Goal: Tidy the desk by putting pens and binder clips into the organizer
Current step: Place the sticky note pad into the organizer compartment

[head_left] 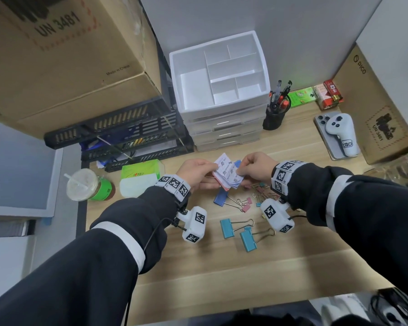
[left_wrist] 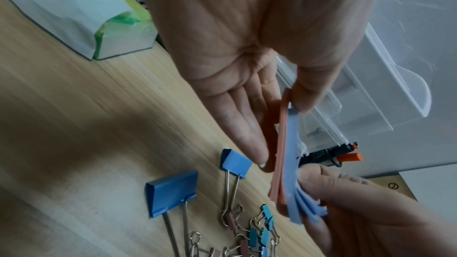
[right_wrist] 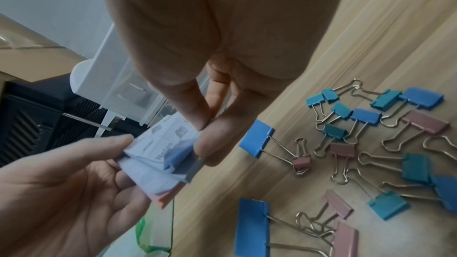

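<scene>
Binder clips (head_left: 242, 217) lie below both hands.

Soft, even room light falls on my counter (head_left: 292, 267). My head view bends at its edges; both wrist views are dim, my hands smeared with blur.

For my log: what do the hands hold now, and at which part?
Both hold one stack of small pads. Left hand pinches its left edge; right hand pinches its right edge.
</scene>
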